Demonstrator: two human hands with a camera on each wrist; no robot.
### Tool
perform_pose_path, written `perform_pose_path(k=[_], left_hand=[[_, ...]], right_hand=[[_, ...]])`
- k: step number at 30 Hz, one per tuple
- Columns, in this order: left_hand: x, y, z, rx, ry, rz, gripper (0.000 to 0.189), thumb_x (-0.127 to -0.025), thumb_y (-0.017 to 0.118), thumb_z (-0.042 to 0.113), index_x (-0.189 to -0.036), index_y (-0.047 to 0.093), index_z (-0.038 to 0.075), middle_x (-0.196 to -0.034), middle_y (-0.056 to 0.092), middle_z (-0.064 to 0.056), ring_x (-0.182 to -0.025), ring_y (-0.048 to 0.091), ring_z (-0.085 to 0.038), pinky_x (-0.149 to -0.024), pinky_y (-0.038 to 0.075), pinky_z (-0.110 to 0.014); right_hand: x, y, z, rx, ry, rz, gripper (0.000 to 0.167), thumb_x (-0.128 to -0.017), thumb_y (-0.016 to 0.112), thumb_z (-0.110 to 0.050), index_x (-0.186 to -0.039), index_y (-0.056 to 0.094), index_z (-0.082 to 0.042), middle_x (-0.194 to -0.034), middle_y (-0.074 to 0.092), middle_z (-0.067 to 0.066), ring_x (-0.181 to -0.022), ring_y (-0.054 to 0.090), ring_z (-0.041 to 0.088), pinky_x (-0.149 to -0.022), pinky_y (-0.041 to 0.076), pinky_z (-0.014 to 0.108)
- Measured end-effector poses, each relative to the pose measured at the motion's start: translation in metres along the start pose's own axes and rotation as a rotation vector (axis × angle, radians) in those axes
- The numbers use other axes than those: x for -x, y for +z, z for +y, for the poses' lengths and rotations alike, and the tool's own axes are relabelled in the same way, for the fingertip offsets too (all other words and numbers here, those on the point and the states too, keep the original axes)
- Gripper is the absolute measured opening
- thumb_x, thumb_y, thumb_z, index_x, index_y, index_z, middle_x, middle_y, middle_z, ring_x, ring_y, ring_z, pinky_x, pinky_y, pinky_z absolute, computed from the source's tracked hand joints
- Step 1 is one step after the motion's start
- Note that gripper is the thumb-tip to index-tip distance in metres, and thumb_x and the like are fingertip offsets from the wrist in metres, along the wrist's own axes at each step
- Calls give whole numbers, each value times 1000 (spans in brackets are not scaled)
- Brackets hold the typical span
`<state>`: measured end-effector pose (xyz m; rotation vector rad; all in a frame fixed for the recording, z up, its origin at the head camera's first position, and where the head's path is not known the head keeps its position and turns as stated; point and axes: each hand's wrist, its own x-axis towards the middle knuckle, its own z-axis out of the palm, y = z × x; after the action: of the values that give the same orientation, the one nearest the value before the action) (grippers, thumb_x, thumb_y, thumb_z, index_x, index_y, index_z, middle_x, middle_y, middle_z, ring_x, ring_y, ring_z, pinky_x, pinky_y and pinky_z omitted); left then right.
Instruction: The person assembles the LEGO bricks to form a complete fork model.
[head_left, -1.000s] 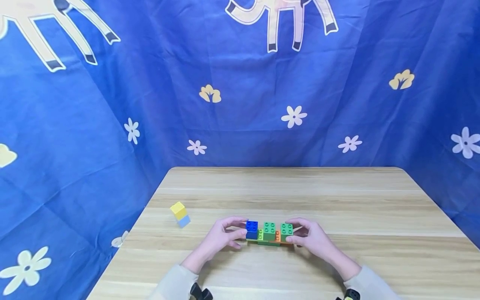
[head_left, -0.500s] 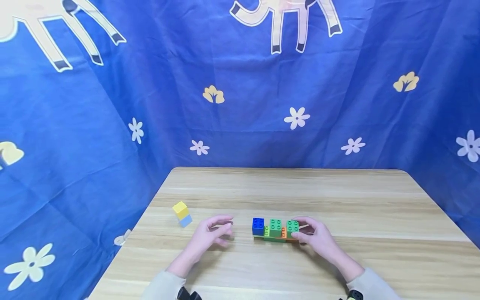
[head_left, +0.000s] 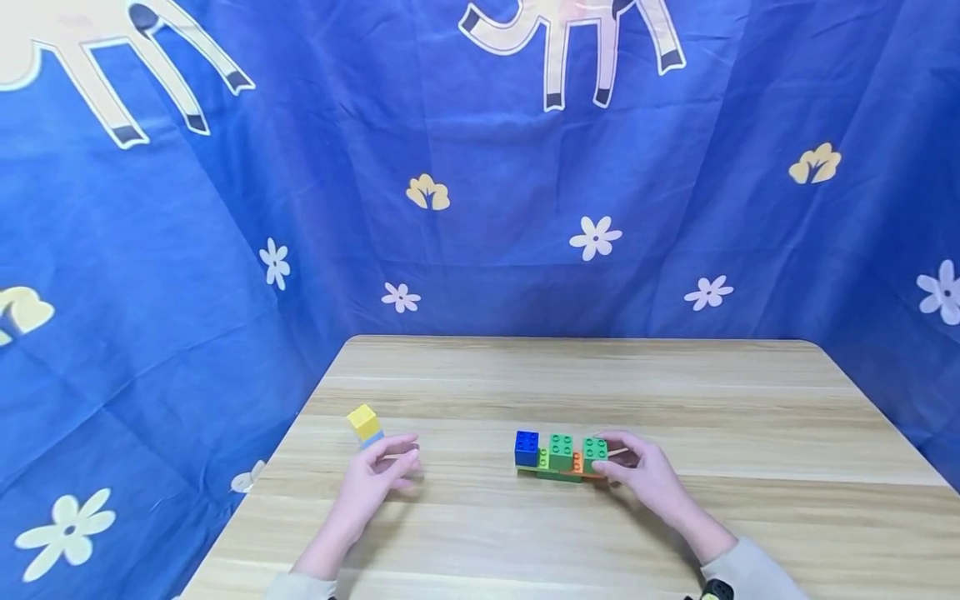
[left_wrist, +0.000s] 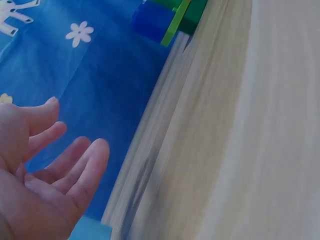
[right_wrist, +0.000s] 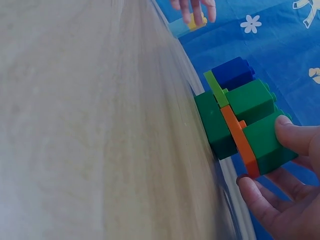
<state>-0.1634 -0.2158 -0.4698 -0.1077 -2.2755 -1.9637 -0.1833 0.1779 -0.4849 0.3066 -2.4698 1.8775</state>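
Observation:
My right hand (head_left: 641, 475) pinches the right-end green block (right_wrist: 270, 143) of a small toy-brick build on the table. That build has a dark green block (right_wrist: 215, 124) at the bottom, with a lime plate (right_wrist: 216, 89) and an orange plate (right_wrist: 239, 141) over it. On top stand a blue block (head_left: 527, 448), a middle green block (head_left: 561, 451) and the gripped one. My left hand (head_left: 369, 483) holds nothing, fingers loosely bent, just in front of a yellow block (head_left: 363, 421) stacked on a light blue block (left_wrist: 90, 230). The light blue block is partly hidden behind that hand.
The wooden table (head_left: 480, 533) has rounded far corners. Behind it and along its left side hangs a blue curtain (head_left: 495, 250) printed with flowers and animals.
My left hand has let go of the blue end of the build and moved left to the yellow and light blue stack. My right hand keeps its grip; the build appears slightly further right.

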Motion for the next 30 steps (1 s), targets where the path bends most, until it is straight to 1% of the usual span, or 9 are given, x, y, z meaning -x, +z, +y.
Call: perform_pose_path(k=[4, 9, 16, 19, 22, 23, 26, 29, 30], left_hand=[[3, -11, -1, -59, 33, 87, 36, -84, 69, 15, -115, 60, -1, -112, 59, -24, -88, 65, -24, -70, 55, -39], [5, -22, -1, -151, 53, 221, 35, -82, 72, 18, -111, 63, 0, -111, 62, -19, -87, 62, -7, -70, 54, -25], [4, -32, -2, -271, 29, 456, 32, -79, 76, 22, -102, 66, 2, -101, 66, -15, -79, 59, 1, -64, 50, -13], [1, -36, -3, -305, 21, 529, 32, -78, 77, 21, -101, 65, 3, -98, 67, -15, -76, 58, 4, -61, 48, -12], [-3, -39, -2, -335, -1, 548, 36, -78, 77, 23, -104, 62, 2, -99, 66, -17, -76, 56, 5, -58, 47, -13], [-4, -40, -2, -340, -17, 543, 39, -78, 77, 24, -106, 61, 2, -100, 65, -17, -78, 56, 2, -58, 47, -13], [-7, -44, -1, -348, -40, 507, 50, -78, 76, 28, -113, 54, 0, -110, 60, -20, -90, 60, -14, -59, 45, -10], [-10, -47, -4, -328, -42, 468, 58, -79, 76, 28, -121, 49, -1, -118, 54, -22, -102, 57, -34, -61, 44, -7], [-12, -48, -5, -322, -35, 455, 59, -79, 75, 27, -123, 48, -2, -120, 53, -23, -103, 56, -37, -61, 44, -6]], right_hand=[[1, -1, -1, -8, 10, 15, 47, -75, 77, -16, -116, 60, -2, -102, 62, 15, -83, 62, 21, -69, 54, 28], [1, -2, 0, -4, 3, 41, 46, -75, 77, -16, -116, 60, -2, -101, 62, 15, -82, 61, 21, -68, 54, 28], [-1, -7, 5, 18, -23, 96, 47, -75, 77, -18, -116, 61, -5, -99, 64, 14, -80, 61, 20, -67, 55, 28], [-1, -9, 6, 21, -24, 105, 47, -75, 77, -19, -117, 60, -6, -99, 64, 12, -80, 61, 20, -67, 55, 28], [0, -12, 5, 7, -33, 111, 47, -76, 76, -18, -118, 59, -5, -100, 63, 13, -80, 61, 19, -66, 55, 29], [0, -13, 5, 3, -33, 114, 46, -76, 76, -18, -117, 60, -4, -100, 63, 13, -80, 61, 19, -66, 55, 29], [0, -16, 5, 8, -46, 123, 46, -78, 75, -18, -118, 59, -3, -101, 63, 15, -80, 61, 18, -66, 55, 29], [-1, -19, 5, 20, -42, 135, 46, -78, 75, -20, -118, 59, -4, -101, 63, 14, -80, 61, 17, -67, 54, 29], [-1, -19, 5, 23, -43, 137, 46, -78, 75, -20, -118, 59, -4, -101, 63, 14, -80, 61, 17, -67, 54, 28]])
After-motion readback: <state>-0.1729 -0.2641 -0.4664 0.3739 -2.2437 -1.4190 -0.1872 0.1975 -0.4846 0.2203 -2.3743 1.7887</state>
